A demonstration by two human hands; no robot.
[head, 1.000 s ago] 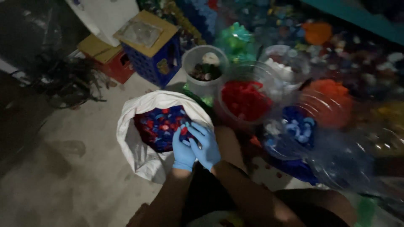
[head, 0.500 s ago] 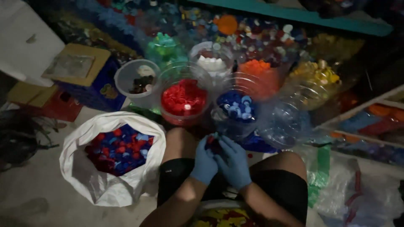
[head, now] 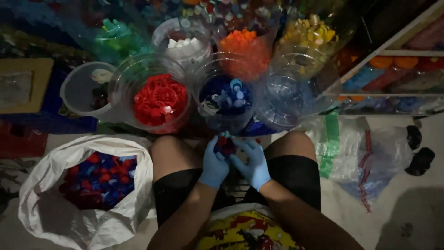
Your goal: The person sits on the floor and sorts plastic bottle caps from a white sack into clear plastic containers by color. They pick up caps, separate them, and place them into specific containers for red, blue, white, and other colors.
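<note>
**Caps being sorted by colour, with a sack still well filled**

The person sits on the floor with knees apart, both gloved hands together between them. The left hand (head: 214, 164) and right hand (head: 252, 163) cup a small handful of caps (head: 225, 144), red and blue mixed, the fingers curled around them from either side just below the tubs.

In front stand clear tubs, each taking one colour. The tub of red caps (head: 159, 98) is fairly full; the tub of blue caps (head: 225, 95) holds a shallower layer; the clear tub (head: 296, 90) to its right looks nearly empty. Behind them sit tubs of white, orange, yellow and green caps.

Beside the left knee, the white sack (head: 55, 208) lies open, still holding a good heap of mixed red and blue caps. Judging by that heap, much sorting remains, though the red tub shows real headway.
</note>
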